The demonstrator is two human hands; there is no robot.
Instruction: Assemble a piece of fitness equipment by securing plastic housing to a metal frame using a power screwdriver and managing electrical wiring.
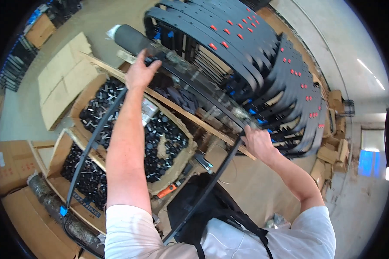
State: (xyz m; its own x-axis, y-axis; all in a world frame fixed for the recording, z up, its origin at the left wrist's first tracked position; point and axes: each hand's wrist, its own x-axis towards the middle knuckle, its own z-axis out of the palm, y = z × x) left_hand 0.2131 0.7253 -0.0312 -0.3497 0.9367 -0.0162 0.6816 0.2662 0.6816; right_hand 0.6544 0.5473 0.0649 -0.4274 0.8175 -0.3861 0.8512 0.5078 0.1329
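A large black tubular frame (202, 96) lies across in front of me, its far bar resting along a plastic-wrapped beam. At its far left corner my left hand (139, 74) grips it, thumb apart from the fingers. My right hand (258, 141) is closed round its right corner. One side bar (207, 190) runs from there back towards my body. The other side bends down the left, under my left forearm, with a blue piece (63, 210) near its lower part. The fingers' undersides are hidden in both hands.
Cardboard boxes of small black parts (164, 149) stand below my left arm. An orange-handled tool (166, 191) lies beside them. Rows of curved black frames with red tabs (229, 32) are stacked beyond the beam. A dark padded roll (132, 39) covers the beam's far end.
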